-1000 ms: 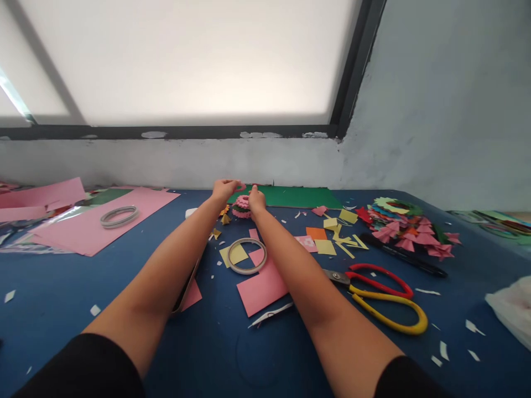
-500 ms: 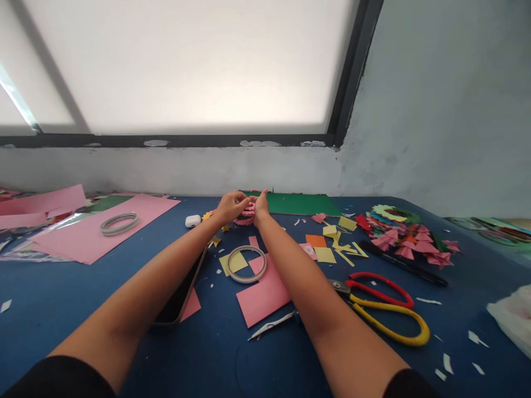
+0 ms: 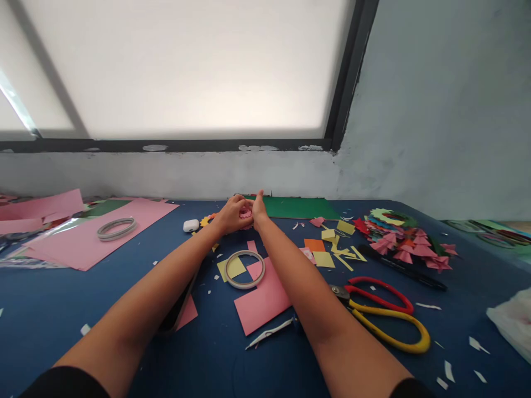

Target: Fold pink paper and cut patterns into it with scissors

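Both my hands meet at the far side of the blue table, around a pink scallop-edged paper piece (image 3: pixel 246 212). My left hand (image 3: pixel 233 214) is closed on it with bent fingers. On its other side my right hand (image 3: pixel 259 211) holds it too, thumb pointing up; its other fingers are largely hidden. Yellow and orange paper cut-outs (image 3: pixel 206 220) lie beside my left hand, with a white earbud case (image 3: pixel 191 225) further left. Behind the hands is a green sheet (image 3: pixel 298 208). A roll of tape (image 3: pixel 244 270) rests on paper between my forearms.
Red-and-yellow-handled scissors (image 3: pixel 385 312) and a black pen (image 3: pixel 409 268) lie right of my arm, near a pile of folded paper shapes (image 3: pixel 409 237). A phone (image 3: pixel 176 307) sits under my left forearm. Pink sheets (image 3: pixel 103 232) and another tape roll (image 3: pixel 116 228) are at left.
The view has shifted slightly. My left hand has turned a little over the pink paper piece, covering more of it; both hands stay together around it.
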{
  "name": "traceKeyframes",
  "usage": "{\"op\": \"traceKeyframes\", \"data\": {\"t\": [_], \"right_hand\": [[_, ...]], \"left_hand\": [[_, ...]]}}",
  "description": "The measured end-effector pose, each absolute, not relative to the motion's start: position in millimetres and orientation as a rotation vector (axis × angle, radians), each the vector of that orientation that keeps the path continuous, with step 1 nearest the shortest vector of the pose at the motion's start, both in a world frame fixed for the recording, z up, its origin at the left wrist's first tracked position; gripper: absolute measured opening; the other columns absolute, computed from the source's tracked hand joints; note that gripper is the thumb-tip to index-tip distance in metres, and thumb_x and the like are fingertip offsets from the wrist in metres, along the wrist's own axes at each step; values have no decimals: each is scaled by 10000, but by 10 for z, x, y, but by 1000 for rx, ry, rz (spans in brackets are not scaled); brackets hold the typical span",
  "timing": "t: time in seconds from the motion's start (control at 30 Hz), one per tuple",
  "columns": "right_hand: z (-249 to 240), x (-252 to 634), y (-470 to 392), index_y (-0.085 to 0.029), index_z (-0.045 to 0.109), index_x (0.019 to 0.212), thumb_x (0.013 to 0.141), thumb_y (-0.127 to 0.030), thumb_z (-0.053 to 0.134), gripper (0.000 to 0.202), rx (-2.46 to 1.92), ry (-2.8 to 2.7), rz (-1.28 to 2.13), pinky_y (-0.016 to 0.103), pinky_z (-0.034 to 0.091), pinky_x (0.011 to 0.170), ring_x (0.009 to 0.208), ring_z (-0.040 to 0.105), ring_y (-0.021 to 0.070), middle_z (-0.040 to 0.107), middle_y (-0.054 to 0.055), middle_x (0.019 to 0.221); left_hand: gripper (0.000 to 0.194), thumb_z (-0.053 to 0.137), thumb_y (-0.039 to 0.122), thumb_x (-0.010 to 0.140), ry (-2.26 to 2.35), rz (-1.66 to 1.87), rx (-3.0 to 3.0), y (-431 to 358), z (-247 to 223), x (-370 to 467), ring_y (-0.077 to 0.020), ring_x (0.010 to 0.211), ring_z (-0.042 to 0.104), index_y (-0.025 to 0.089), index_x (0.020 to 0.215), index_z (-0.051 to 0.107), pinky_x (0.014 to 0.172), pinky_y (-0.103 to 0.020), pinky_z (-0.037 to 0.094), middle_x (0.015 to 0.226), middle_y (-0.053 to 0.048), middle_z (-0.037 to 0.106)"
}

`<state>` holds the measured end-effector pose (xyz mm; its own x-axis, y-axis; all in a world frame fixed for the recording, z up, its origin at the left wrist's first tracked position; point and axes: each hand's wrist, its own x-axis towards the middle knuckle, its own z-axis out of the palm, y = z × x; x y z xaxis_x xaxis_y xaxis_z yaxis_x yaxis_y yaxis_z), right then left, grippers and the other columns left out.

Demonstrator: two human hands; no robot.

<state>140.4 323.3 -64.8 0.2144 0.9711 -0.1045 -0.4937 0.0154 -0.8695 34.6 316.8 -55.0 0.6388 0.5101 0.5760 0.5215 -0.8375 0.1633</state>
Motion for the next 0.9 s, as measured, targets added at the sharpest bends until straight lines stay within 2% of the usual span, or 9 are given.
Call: {"op": "traceKeyframes", "data": {"t": [0.23,0.43,0.57,0.67,0.77,0.9], "right_hand": [[-595,1431,3148,-149,582,796,833,-655,99,700,-947,-609,1330,271,428,438,427,534,171,533,14,451],[-575,1424,3149,-139,601,810,837,-650,108,711,-969,-616,1348,293,434,450,453,548,190,534,21,458],[-588,1473,3213,-145,597,744,854,-622,95,701,-1014,-584,1264,277,443,497,513,566,178,570,37,519],[-606,1542,3259,-160,582,680,867,-598,95,681,-1047,-566,1178,249,435,538,576,575,162,595,44,569],[-611,1610,3278,-166,577,669,876,-578,89,672,-1067,-561,1126,235,425,568,631,582,154,622,50,629],[-582,1680,3271,-172,581,674,874,-578,89,668,-1076,-571,1099,238,419,574,648,584,155,636,50,648]], "left_hand": [[273,524,283,733,-920,-863,-2876,3110,-517,324,-210,872,576,176,983,549,768,-303,432,936,-70,612],[244,499,289,750,-902,-824,-2890,3057,-487,339,-215,913,574,182,948,593,806,-303,427,990,-77,616],[294,405,314,814,-949,-868,-2863,3089,-443,379,-207,970,554,175,995,590,862,-317,402,1044,-80,603],[326,504,389,752,-951,-755,-2899,3136,-406,398,-221,945,568,212,1002,613,833,-310,409,1034,-62,616],[327,632,430,618,-957,-611,-2929,3173,-403,405,-226,869,594,261,897,658,741,-274,422,946,-29,645],[229,636,429,595,-1058,-576,-2871,3188,-455,411,-219,783,603,277,764,665,659,-263,406,847,-18,652]]}}
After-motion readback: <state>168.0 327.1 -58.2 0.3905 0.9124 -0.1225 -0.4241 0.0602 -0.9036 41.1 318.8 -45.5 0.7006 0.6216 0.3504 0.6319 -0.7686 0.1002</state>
